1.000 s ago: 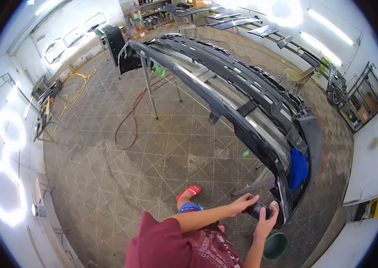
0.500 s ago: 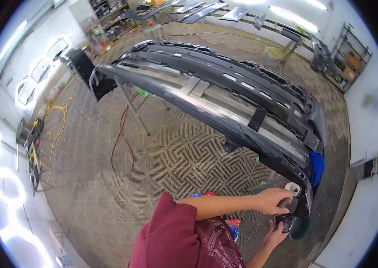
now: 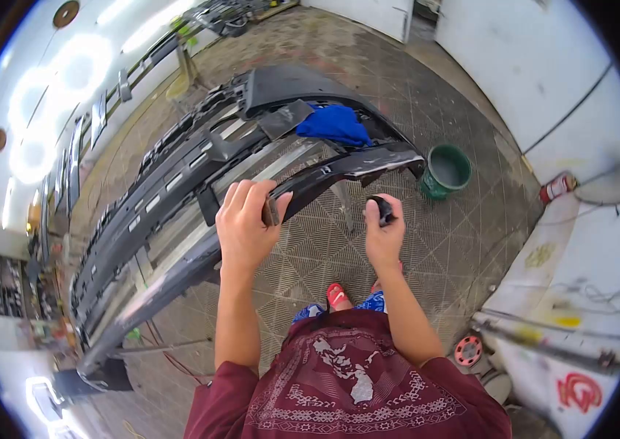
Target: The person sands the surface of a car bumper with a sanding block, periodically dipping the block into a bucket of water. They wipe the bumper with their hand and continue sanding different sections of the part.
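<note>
A dark car bumper [image 3: 178, 157] lies across a stand, its near edge marked with grey patches. Over that edge is my left hand [image 3: 240, 227], thumb and fingers closed on a thin dark grey piece [image 3: 272, 211] that looks like sandpaper. My right hand [image 3: 385, 238] is held up to the right of the bumper, apart from it. Its fingers wrap round a small black object [image 3: 382, 211], mostly covered by the hand, and I cannot tell its kind. A blue cloth [image 3: 335, 126] is draped over the bumper's right end.
Beyond the bumper's right end, a green bucket [image 3: 447, 172] with greyish liquid stands on the patterned floor [image 3: 310, 252]. A metal stand leg [image 3: 343, 206] shows under the bumper. A red spray can [image 3: 559, 188] is by the right wall, and car parts [image 3: 72, 164] line the left wall.
My view has swung right to the bumper's end and bucket. My hands, close together at the bumper's corner before, are now apart, the left over its near edge.
</note>
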A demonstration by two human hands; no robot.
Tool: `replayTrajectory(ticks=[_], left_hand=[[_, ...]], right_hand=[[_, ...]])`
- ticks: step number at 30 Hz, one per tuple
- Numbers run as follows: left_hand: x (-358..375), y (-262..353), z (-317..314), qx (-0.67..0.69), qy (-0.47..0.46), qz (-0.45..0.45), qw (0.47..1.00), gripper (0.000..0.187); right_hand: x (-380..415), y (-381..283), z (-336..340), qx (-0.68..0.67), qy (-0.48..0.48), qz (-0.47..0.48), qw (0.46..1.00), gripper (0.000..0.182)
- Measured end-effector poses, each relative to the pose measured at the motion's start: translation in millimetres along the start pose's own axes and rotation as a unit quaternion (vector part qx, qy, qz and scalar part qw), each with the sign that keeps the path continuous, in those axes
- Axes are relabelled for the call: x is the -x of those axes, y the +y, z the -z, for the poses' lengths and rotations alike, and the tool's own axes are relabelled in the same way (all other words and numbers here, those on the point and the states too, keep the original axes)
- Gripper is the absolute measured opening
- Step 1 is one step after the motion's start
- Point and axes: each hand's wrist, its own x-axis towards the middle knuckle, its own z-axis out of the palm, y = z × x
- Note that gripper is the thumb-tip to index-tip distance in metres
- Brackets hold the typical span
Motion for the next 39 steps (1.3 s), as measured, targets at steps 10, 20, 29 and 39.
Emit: replayTrajectory(ticks=[10, 20, 29, 39], left_hand=[[-3.5, -3.5, -8.3, -0.123, -0.13, -0.051, 0.983, 0.055], [-4.7, -7.2, -7.5, -0.113, -0.147, -0.058, 0.981, 0.047], [-3.8, -19.4, -12.3, -0.086, -0.131, -0.079, 0.984, 0.047], [-8.2, -19.1, -11.9, -0.102, -0.13, -0.073, 0.984, 0.047]], right_hand=[[-36.1, 41.0, -50.0, 0.102, 0.124, 0.239, 0.958, 0.02], [-92.6, 24.6, -17.6, 0.215, -0.058, 0.479, 0.849, 0.03], [-102.2, 19.7, -20.6, 0.201, -0.121, 0.458, 0.858, 0.033], [-119.3, 6.9, -17.6, 0.184, -0.18, 0.475, 0.841, 0.031]])
